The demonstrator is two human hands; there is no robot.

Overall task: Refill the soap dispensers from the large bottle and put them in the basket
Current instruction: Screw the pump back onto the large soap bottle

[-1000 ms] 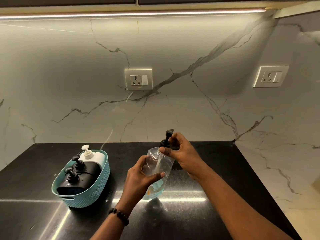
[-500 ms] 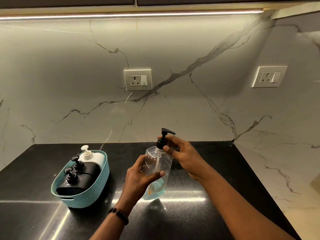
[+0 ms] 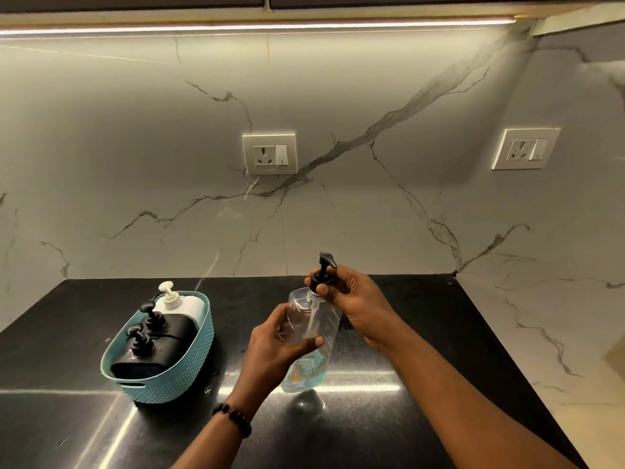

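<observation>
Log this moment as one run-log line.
left hand grips clear plastic bottle | right hand pinches black pump collar | teal plastic basket: three dispensers

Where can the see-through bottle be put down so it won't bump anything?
The black counter is bare to the right of the clear bottle, up to the marble side wall, and behind it toward the back wall. The left is crowded: the teal basket is packed with three dispensers.

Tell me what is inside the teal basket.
The teal basket holds two black dispensers with black pumps and, behind them, a white dispenser with a white pump. The basket wall covers their lower parts, so anything beneath them is hidden.
</observation>
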